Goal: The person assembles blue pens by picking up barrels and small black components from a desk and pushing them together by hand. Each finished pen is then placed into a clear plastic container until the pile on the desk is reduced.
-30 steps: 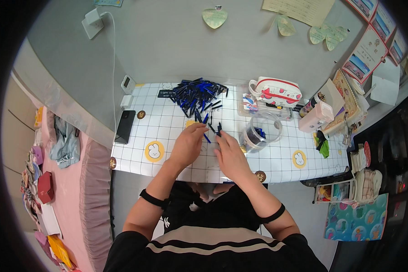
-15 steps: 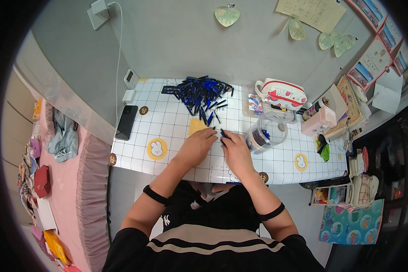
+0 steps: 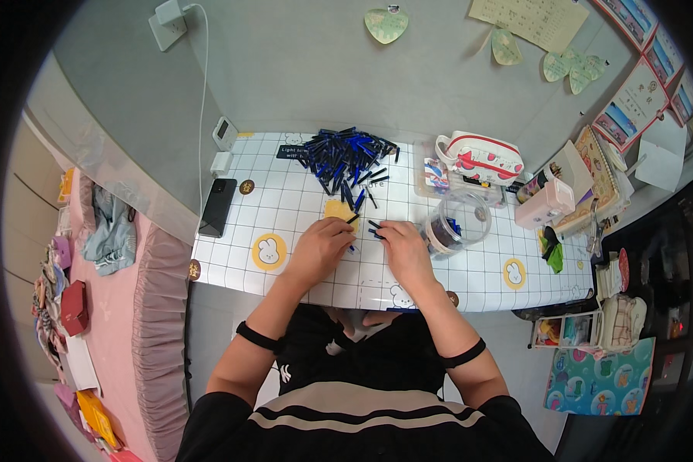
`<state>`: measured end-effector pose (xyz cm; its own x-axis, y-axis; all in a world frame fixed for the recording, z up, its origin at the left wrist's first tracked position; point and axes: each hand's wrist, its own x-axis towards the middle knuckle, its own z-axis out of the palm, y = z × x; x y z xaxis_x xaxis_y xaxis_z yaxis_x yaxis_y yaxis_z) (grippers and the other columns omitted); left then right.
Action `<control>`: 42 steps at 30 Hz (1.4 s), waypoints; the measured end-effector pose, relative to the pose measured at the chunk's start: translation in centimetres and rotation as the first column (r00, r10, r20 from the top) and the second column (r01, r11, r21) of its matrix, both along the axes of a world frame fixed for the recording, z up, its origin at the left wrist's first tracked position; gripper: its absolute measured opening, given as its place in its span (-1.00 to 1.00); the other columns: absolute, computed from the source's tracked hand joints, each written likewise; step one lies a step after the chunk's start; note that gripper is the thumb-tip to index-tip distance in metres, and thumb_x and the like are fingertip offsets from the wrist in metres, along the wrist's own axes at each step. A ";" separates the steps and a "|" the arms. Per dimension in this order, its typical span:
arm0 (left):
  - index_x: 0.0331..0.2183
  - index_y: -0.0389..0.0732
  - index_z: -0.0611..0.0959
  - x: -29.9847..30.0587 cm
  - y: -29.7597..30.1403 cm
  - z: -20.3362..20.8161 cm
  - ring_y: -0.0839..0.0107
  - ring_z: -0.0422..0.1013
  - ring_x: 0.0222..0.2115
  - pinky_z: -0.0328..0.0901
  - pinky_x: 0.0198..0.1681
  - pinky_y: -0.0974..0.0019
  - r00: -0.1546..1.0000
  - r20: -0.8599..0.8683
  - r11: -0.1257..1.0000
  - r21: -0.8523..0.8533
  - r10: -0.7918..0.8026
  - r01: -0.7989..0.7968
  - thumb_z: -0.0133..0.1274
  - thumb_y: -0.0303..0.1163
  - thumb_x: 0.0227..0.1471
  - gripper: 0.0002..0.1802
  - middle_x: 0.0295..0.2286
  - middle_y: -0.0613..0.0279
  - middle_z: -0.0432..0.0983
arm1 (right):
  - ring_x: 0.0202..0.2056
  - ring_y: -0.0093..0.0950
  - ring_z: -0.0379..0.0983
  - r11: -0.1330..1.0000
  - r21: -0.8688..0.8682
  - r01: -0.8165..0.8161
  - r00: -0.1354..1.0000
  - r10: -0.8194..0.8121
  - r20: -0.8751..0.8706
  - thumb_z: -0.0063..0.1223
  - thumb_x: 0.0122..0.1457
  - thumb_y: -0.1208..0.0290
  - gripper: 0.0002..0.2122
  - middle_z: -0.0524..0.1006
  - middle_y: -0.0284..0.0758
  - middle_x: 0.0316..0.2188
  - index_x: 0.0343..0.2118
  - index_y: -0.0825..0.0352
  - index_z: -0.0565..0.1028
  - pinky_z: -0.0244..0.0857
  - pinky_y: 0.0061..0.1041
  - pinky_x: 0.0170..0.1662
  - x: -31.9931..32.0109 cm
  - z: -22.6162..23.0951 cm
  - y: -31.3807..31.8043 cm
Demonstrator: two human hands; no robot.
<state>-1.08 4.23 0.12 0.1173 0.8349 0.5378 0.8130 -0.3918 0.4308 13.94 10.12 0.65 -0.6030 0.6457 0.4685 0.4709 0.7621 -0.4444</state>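
Note:
A heap of short blue and black tubes that look like ink cartridges [image 3: 350,158] lies at the back of the desk, with a few loose ones at its near edge. My left hand [image 3: 323,245] is closed in front of the heap, one dark cartridge [image 3: 353,219] sticking out at its fingertips and a blue end [image 3: 352,249] showing below them. Across a small gap, my right hand [image 3: 403,250] pinches dark cartridges [image 3: 374,224], two of which jut out toward the left. To its right a clear plastic jar [image 3: 470,219] stands tilted or seen at a slant, some blue cartridges inside.
The white gridded desk mat [image 3: 308,292] carries a black phone [image 3: 217,208] at the left. Behind the jar, a white strawberry-patterned pencil case [image 3: 481,158] rests on a clear box. A pink holder [image 3: 545,204], notebooks and a green-black item [image 3: 551,250] occupy the right side.
My hands have drawn slightly apart, the left one moving a little left and nearer me. The cartridges at both hands' fingertips now point differently and show more clearly.

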 end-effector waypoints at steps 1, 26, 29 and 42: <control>-0.62 -0.26 0.46 -0.1 -0.1 0.2 0.33 0.24 -0.39 0.15 -0.33 0.38 1.000 0.001 1.000 -0.010 0.000 0.000 -0.07 -0.56 -0.43 -0.89 -0.50 0.23 0.34 | -0.39 -0.37 0.23 1.000 0.012 0.002 1.000 -0.002 0.008 -0.11 -0.29 0.64 -0.87 0.35 -0.30 -0.46 -0.56 0.40 0.37 0.14 -0.52 -0.33 0.1 0.0 0.0; -0.69 -0.26 0.43 -0.3 1.4 0.8 0.29 0.22 -0.56 0.14 -0.47 0.34 0.968 -0.076 0.967 -0.070 0.239 -0.245 -0.05 -0.50 -0.42 -0.94 -0.64 0.18 0.28 | -0.36 -0.39 0.22 0.997 -0.040 -0.065 0.996 0.067 0.054 -0.14 -0.25 0.62 -0.85 0.34 -0.30 -0.44 -0.51 0.43 0.36 0.16 -0.55 -0.32 -1.6 0.2 -0.9; -0.68 -0.26 0.43 -0.1 1.5 0.5 0.28 0.23 -0.56 0.15 -0.48 0.33 0.970 -0.072 0.967 -0.084 0.233 -0.239 -0.05 -0.49 -0.42 -0.93 -0.65 0.17 0.28 | -0.38 -0.38 0.21 0.999 -0.028 -0.039 0.997 0.040 0.072 -0.17 -0.25 0.62 -0.85 0.33 -0.28 -0.46 -0.51 0.45 0.36 0.15 -0.55 -0.32 -1.6 0.4 -1.2; -0.62 -0.28 0.39 0.6 1.3 1.3 0.20 0.26 -0.62 0.16 -0.57 0.27 0.959 -0.037 0.920 -0.272 0.282 -0.281 -0.09 -0.46 -0.36 -0.89 -0.68 0.12 0.29 | -0.36 -0.36 0.20 1.000 0.000 -0.029 0.998 0.028 0.058 -0.20 -0.23 0.62 -0.86 0.29 -0.25 -0.41 -0.52 0.44 0.35 0.14 -0.54 -0.32 -1.9 0.0 -1.5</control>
